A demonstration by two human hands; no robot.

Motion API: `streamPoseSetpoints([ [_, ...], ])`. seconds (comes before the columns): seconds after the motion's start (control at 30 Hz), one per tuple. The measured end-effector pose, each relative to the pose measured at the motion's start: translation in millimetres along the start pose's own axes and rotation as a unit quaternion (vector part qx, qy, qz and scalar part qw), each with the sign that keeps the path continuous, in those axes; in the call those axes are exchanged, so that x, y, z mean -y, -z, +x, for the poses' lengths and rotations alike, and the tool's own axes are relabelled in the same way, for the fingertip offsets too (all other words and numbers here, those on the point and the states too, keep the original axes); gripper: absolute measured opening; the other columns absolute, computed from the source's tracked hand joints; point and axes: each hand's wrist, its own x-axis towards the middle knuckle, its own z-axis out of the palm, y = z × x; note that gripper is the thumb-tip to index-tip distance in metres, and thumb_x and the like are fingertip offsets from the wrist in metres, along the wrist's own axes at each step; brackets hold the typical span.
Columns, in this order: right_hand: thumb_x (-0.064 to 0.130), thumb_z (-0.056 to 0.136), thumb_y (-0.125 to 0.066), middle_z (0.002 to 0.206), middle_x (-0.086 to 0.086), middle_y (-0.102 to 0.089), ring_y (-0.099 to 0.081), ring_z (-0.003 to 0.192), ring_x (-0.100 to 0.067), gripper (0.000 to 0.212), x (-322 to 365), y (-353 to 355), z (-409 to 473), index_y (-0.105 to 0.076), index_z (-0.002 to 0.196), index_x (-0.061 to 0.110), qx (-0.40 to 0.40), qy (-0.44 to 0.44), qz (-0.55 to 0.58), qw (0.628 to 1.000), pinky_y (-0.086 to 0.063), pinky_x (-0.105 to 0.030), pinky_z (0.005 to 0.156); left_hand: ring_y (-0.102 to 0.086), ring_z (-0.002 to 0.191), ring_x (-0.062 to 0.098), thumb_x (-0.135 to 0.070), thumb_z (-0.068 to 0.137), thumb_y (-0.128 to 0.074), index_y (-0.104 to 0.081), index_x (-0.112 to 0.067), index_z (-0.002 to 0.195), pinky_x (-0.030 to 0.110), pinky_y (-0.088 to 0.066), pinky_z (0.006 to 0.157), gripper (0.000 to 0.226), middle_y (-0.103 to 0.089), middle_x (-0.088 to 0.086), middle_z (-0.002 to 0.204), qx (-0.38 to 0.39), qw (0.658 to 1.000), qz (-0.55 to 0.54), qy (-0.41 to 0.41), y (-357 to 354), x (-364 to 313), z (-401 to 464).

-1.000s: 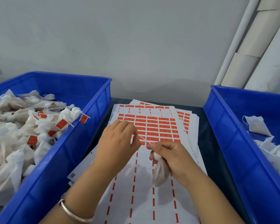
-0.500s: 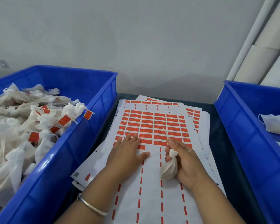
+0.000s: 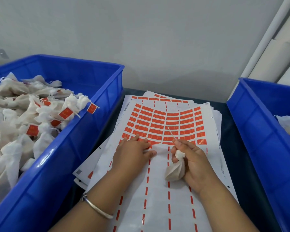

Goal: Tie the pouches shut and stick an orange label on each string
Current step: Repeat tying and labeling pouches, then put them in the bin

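Gripping a tied pouch (image 3: 175, 171), the right hand (image 3: 193, 162) pinches its string (image 3: 171, 133); left hand (image 3: 132, 152) lies flat on label sheet (image 3: 157, 190).

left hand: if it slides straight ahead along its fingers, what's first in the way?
The left hand lies flat on the label sheet, fingertips already at the nearest row of orange labels; likely those, nothing else before them.

Glossy plastic bins (image 3: 77, 158); cloth pouch (image 3: 175, 171); paper sheets (image 3: 157, 190).

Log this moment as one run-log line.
left hand on label sheet, fingers at labels | right hand holds tied pouch, string up | string unlabeled
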Motion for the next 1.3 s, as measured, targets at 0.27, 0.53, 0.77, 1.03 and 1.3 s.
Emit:
streamPoseSetpoints([
  [0.27, 0.031, 0.065, -0.07, 0.081, -0.001, -0.075, -0.068, 0.063, -0.016, 0.015, 0.5, -0.2, -0.5, -0.077, 0.077, 0.035, 0.0, -0.001, -0.011, 1.0, -0.056, -0.026, 0.057, -0.03, 0.138, 0.021, -0.059, 0.088, -0.043, -0.052, -0.04, 0.129, 0.042, -0.02, 0.112, 0.046, -0.037, -0.013, 0.146, -0.022, 0.999, -0.019, 0.012, -2.4, 0.6, -2.5],
  [0.53, 0.032, 0.065, -0.069, 0.078, -0.003, -0.073, -0.065, 0.061, -0.015, 0.016, -0.3, 0.4, -0.9, -0.077, 0.078, 0.034, 0.004, -0.001, -0.025, 1.0, -0.054, -0.026, 0.057, -0.037, 0.134, 0.014, -0.053, 0.093, -0.039, -0.055, -0.035, 0.127, 0.038, -0.018, 0.112, 0.042, -0.046, -0.012, 0.141, -0.042, 0.999, 0.009, -0.022, -1.9, 0.8, -4.0],
  [0.77, 0.03, 0.07, -0.069, 0.081, -0.002, -0.074, -0.067, 0.063, -0.015, 0.014, -0.2, -0.9, -1.6, -0.077, 0.079, 0.036, -0.002, 0.001, -0.035, 0.999, -0.055, -0.025, 0.056, -0.035, 0.135, 0.012, -0.059, 0.088, -0.045, -0.051, -0.038, 0.13, 0.037, -0.023, 0.111, 0.047, -0.043, -0.013, 0.142, -0.026, 0.999, 0.023, -0.026, 2.5, 0.3, -2.3],
  [1.03, 0.022, 0.081, -0.066, 0.077, 0.0, -0.074, -0.067, 0.061, -0.014, 0.018, 0.1, -1.2, -2.3, -0.077, 0.076, 0.035, -0.01, 0.001, -0.031, 0.999, -0.054, -0.024, 0.054, -0.035, 0.135, 0.011, -0.054, 0.092, -0.04, -0.053, -0.035, 0.13, 0.037, -0.023, 0.112, 0.044, -0.047, -0.013, 0.14, -0.019, 0.997, 0.06, -0.054, 4.6, 0.3, -0.5],
  [1.3, 0.031, 0.065, -0.069, 0.079, 0.0, -0.074, -0.068, 0.064, -0.015, 0.016, -0.3, -1.1, -2.7, -0.077, 0.078, 0.034, -0.006, 0.009, -0.029, 1.0, -0.055, -0.026, 0.058, -0.042, 0.13, 0.009, -0.052, 0.094, -0.038, -0.057, -0.034, 0.126, 0.034, -0.026, 0.11, 0.042, -0.054, -0.015, 0.132, -0.074, 0.993, 0.057, -0.072, -1.7, 2.8, -0.6],
])
